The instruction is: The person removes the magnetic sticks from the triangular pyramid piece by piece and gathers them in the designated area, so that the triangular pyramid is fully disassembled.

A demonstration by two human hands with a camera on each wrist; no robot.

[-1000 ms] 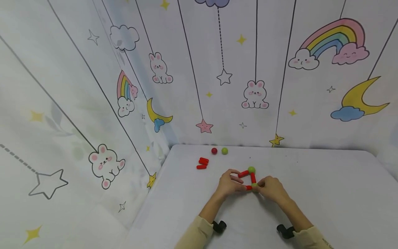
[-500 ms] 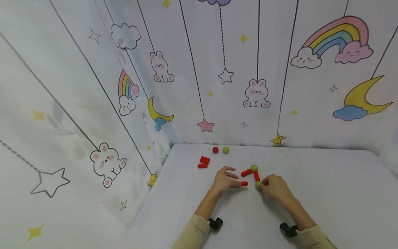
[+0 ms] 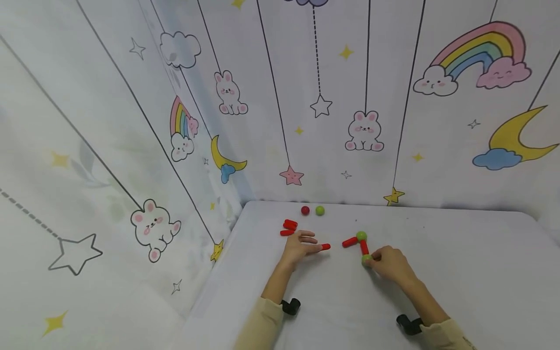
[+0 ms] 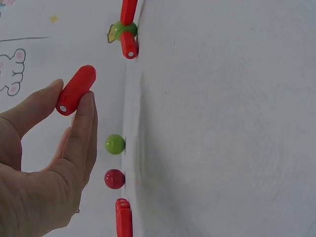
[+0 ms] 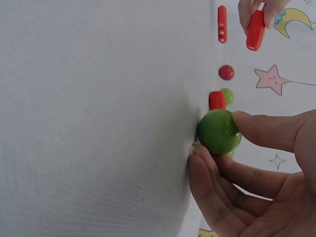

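My left hand pinches a short red rod between thumb and fingers, raised off the table. A small silvery dot shows on the rod's end. Farther right, my right hand pinches a green ball low at the table surface. That ball touches a second red rod, which runs up to another green ball. From there a third red rod slants to the left, its far end free. In the right wrist view, the held ball hides much of this joined chain.
Several loose red rods lie at the back left of the white table, just beyond my left hand. Near the back edge sit a loose red ball and a loose green ball. A printed curtain hangs behind.
The rod in my left hand has come away from the green ball and moved left with the hand. My right hand stays on its ball, and the chain has shifted slightly.
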